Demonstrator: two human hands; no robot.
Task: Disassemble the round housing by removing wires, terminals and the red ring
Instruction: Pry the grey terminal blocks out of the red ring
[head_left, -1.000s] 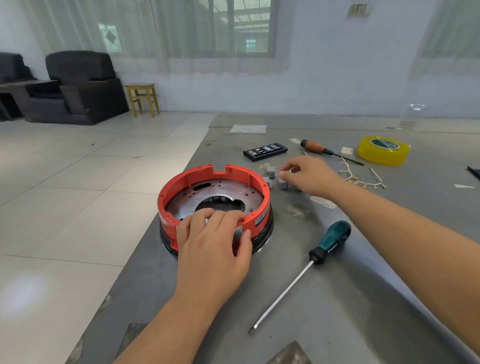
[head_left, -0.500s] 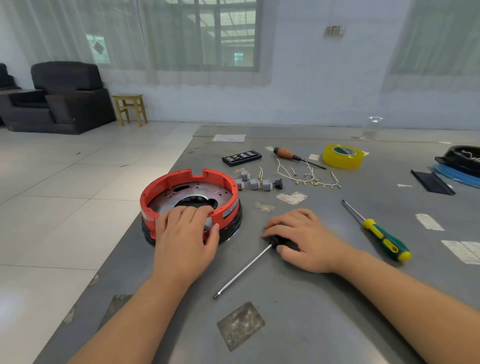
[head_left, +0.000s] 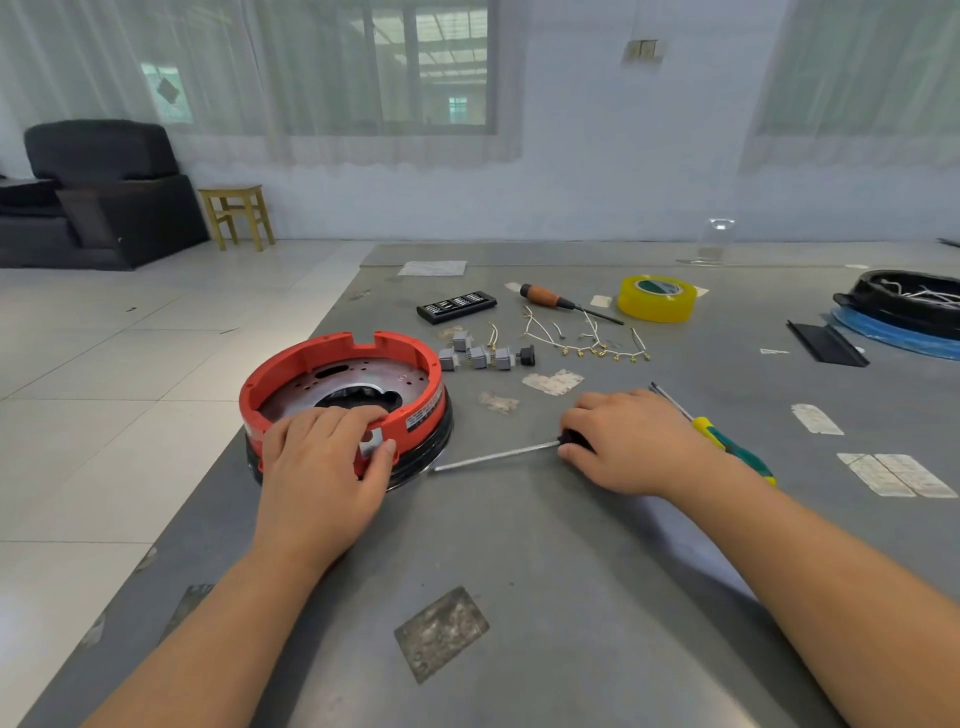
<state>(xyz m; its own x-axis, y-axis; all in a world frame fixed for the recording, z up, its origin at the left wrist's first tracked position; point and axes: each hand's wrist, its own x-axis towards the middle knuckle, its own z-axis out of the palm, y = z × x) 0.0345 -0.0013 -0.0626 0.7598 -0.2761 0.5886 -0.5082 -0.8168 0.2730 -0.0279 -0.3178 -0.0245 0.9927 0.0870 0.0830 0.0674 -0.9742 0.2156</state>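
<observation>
- Left hand (head_left: 324, 462) draped over the near rim of the round housing's red plastic ring (head_left: 340, 397): fingers curled over the top edge, thumb pressed on the outer wall beside a white label.
- Red ring sits on the black round housing base (head_left: 426, 452) at the left edge of the grey metal table (head_left: 545, 571); perforated silver plate (head_left: 332, 387) visible inside it.
- Long silver screwdriver shaft (head_left: 493, 456) lies flat on the table, tip just beside the housing base, black handle end under my right hand.
- Right hand (head_left: 631, 441) closed over that handle, fingers wrapped round it, palm down on the table.
- Beyond the ring: small grey terminal blocks (head_left: 475, 356) in a cluster, then loose white wires with brass lugs (head_left: 587, 340) spread to the right.
- Farther back: black bit case (head_left: 456, 306), orange-handled screwdriver (head_left: 558, 300), yellow tape roll (head_left: 656, 299).
- Yellow-green-handled screwdriver (head_left: 727, 441) lies just behind my right wrist.
- Far right: black tray with white wires (head_left: 904, 304) on a blue disc, flat black strip (head_left: 826, 343) beside it.
</observation>
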